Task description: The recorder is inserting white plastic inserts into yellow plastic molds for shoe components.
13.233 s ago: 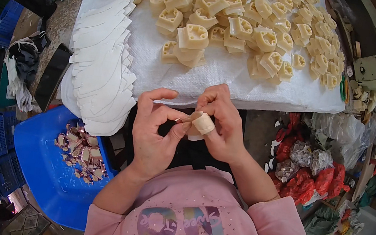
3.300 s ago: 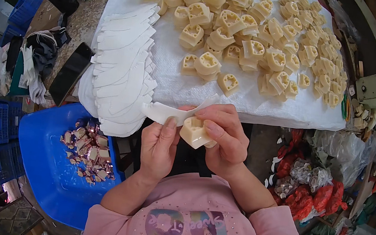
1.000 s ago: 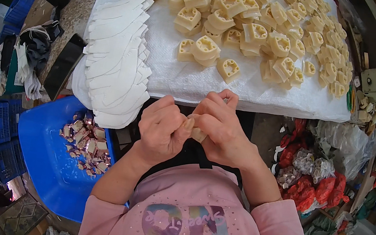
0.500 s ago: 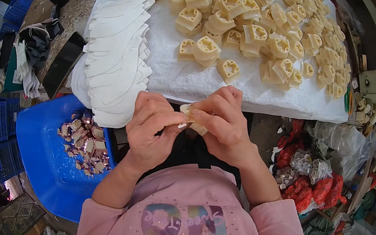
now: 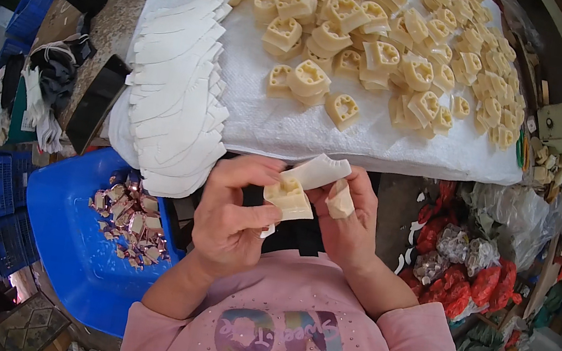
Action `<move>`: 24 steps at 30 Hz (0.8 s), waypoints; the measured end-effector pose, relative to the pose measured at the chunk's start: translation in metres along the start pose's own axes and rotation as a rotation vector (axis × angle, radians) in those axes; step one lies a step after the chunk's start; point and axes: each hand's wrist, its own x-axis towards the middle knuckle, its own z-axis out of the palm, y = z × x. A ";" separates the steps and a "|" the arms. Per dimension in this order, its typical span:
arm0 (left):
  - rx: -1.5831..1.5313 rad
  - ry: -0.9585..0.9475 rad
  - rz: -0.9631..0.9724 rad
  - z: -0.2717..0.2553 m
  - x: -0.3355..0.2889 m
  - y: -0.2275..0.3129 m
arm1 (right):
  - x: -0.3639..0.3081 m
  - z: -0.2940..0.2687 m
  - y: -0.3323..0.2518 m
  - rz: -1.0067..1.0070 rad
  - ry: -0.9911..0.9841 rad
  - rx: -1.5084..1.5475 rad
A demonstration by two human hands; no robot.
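My left hand pinches a cream moulded piece with a hollow in its top, between thumb and fingers. A curved white strip stretches from behind that piece to my right hand, whose fingers hold its far end. At my right thumb is a small cream cap-like bit; whether it is worn or held I cannot tell. A small white tip shows under my left fingers. Both hands are in front of my body, just off the table's near edge.
Many cream moulded pieces cover the white-sheeted table. Overlapping white cut-outs line its left side. Lower left stands a blue tub with shiny pinkish pieces. Red and clear bags lie at right.
My hands have moved apart from their close pinch. The cream moulded piece and the white strip, mostly hidden by the fingers before, now show between them.
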 end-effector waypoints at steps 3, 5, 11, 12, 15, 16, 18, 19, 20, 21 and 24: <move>-0.034 -0.191 -0.013 -0.006 -0.004 -0.001 | -0.001 -0.001 -0.002 -0.054 -0.056 0.125; 0.109 -0.220 0.004 -0.006 -0.002 -0.001 | -0.005 -0.006 -0.003 -0.019 -0.075 0.087; 0.367 -0.237 0.181 0.002 0.001 -0.004 | -0.005 -0.003 -0.007 -0.033 -0.090 -0.018; 0.364 -0.239 0.181 0.004 0.002 -0.003 | -0.005 -0.003 -0.008 -0.033 -0.087 -0.018; 0.477 -0.271 0.186 0.006 0.006 0.001 | -0.002 -0.001 -0.010 -0.063 -0.092 -0.199; 0.503 -0.290 0.170 0.005 0.007 0.002 | 0.000 0.001 -0.014 -0.039 -0.103 -0.336; 0.529 -0.312 0.154 0.003 0.009 0.000 | 0.004 0.006 -0.019 -0.042 -0.109 -0.527; 0.510 -0.325 0.121 0.002 0.009 -0.001 | 0.007 0.005 -0.019 -0.041 -0.107 -0.525; 0.491 -0.338 0.087 0.001 0.009 -0.001 | 0.009 0.002 -0.018 -0.117 -0.145 -0.576; 0.496 -0.339 0.086 0.000 0.008 -0.002 | 0.013 -0.001 -0.017 -0.195 -0.189 -0.623; 0.300 -0.240 -0.062 -0.002 0.003 -0.003 | 0.025 -0.016 -0.023 -0.060 -0.306 -0.558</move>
